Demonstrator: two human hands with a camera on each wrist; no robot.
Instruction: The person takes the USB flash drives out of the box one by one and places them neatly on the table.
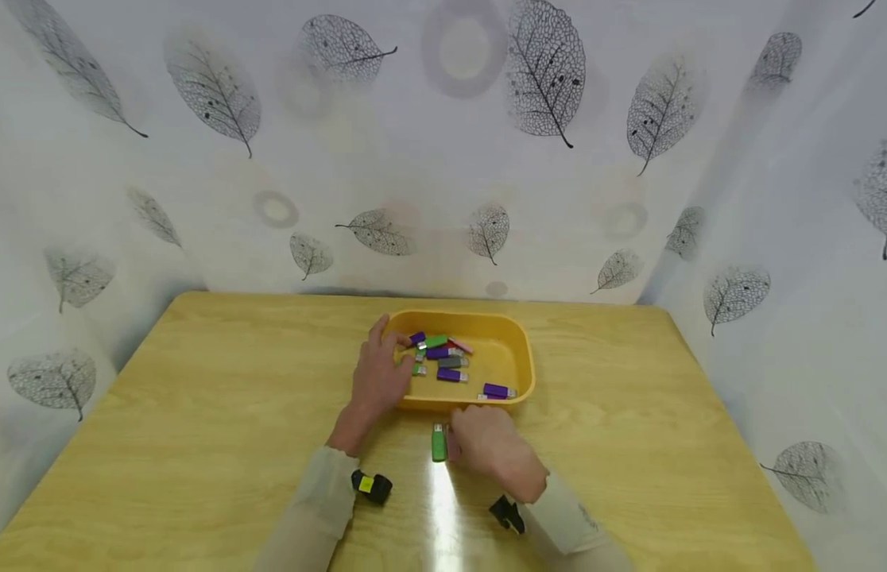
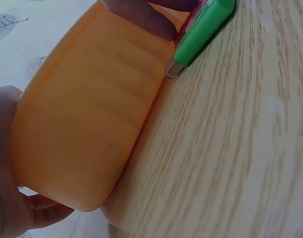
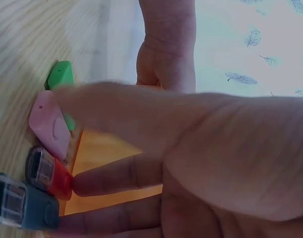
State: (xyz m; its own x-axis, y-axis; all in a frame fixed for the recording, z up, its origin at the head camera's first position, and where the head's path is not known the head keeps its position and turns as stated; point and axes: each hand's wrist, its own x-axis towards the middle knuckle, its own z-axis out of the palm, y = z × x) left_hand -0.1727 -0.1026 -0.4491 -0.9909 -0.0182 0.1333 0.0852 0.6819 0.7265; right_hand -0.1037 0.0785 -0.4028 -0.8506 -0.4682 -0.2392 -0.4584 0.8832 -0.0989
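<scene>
My left hand point(image 1: 377, 373) grips the left end of a yellow plastic bin point(image 1: 528, 361), with its thumb over the rim and fingers round the outer corner in the left wrist view. In front of the bin, a green USB stick point(image 3: 61, 74), a pink USB stick point(image 3: 48, 121), a red USB stick point(image 3: 60, 179) and a grey-blue USB stick point(image 3: 30, 203) lie side by side on the table. My right hand point(image 1: 489, 445) is over this row. Two straight fingers reach the ends of the red and grey-blue sticks; the blurred thumb overlaps the pink one.
Inside the bin lie several more USB sticks, among them a purple stick point(image 1: 451, 375), a grey stick point(image 1: 452, 362) and a green stick point(image 1: 435, 342). The wooden table point(image 1: 222, 413) meets a leaf-patterned curtain point(image 1: 415, 159) behind the bin and at both sides.
</scene>
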